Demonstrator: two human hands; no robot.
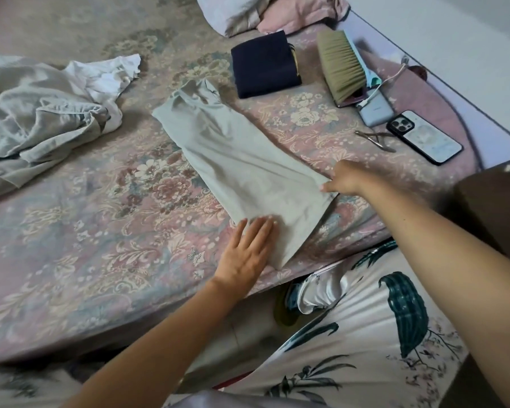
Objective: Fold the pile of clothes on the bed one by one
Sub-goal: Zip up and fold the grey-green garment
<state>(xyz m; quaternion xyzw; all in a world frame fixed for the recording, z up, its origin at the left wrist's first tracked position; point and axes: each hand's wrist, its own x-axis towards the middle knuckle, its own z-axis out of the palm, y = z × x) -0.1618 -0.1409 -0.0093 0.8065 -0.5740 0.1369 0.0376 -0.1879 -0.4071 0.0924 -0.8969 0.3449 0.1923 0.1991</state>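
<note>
A pale grey-green garment lies in a long narrow strip on the floral bed, running from the middle toward the near edge. My left hand rests flat on its near corner, fingers straight. My right hand pinches the garment's right near edge with curled fingers. A loose pile of grey and white clothes lies crumpled at the left. A folded dark navy garment sits further back.
A bed brush, a power bank with cable, a phone and nail nippers lie at the right. Pillows are at the back. A brown object stands by the bed's right corner.
</note>
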